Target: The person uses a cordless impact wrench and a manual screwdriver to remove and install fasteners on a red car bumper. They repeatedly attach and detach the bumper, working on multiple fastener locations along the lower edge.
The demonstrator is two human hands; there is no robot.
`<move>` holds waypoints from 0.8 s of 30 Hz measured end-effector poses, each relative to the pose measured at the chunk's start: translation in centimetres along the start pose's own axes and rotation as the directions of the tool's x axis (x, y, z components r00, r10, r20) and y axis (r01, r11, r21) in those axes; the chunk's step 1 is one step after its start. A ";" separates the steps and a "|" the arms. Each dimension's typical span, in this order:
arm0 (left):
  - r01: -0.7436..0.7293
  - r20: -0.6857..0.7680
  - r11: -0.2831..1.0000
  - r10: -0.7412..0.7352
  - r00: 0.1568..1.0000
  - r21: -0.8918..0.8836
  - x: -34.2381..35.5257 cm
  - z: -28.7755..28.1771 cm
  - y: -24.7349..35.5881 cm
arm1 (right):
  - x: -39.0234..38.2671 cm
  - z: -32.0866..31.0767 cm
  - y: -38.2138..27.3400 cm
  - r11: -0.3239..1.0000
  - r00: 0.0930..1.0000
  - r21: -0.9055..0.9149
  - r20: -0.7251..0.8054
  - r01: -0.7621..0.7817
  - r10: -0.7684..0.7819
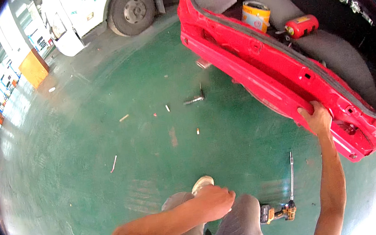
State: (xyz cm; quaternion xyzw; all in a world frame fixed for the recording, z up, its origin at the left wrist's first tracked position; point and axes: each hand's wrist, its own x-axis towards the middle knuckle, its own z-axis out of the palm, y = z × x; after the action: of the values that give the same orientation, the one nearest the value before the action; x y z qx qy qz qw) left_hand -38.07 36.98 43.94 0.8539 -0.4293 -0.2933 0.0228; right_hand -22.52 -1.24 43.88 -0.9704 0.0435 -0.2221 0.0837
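My right hand (318,118) grips the edge of the rear panel (259,79) of a red car body, thumb on the outer side and fingers over the top. In front of my bent knees, my left hand (216,202) is closed with its fingers curled; whatever may be inside it is hidden. Beside my right knee, a yellow and black cordless impact wrench (286,211) with a long thin extension bar (292,175) rests on the green floor (85,169). In the open trunk are a yellow and white can (256,16) and a small red fire extinguisher (301,26).
A dark hand tool (196,99) lies on the floor ahead, with several small scraps and stubs around it. Far left stands a white truck, its front wheel (133,11) showing. An orange-based pillar (34,69) stands further left. Grey trim (341,61) lines the trunk.
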 end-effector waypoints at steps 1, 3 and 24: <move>-0.015 -0.138 1.000 0.014 0.990 -0.007 -0.2 0.1 -0.2 | 0.2 -0.3 0.3 1.000 1.000 0.012 -0.003 0.006 -0.005; -0.076 -0.243 0.996 0.060 0.968 -0.055 0.2 0.0 -0.4 | -0.2 1.4 0.8 0.985 0.994 -0.171 -0.100 0.021 -0.039; -0.135 -0.092 0.991 0.134 0.987 -0.010 3.7 -0.6 1.1 | -6.1 0.7 2.7 0.968 0.942 0.232 -0.337 0.097 -0.014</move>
State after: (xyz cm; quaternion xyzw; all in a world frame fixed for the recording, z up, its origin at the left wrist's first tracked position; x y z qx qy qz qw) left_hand -36.84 33.42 42.93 0.8354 -0.4820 -0.2552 0.0692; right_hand -27.81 -3.07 40.18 -0.9020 0.0016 -0.3885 0.1881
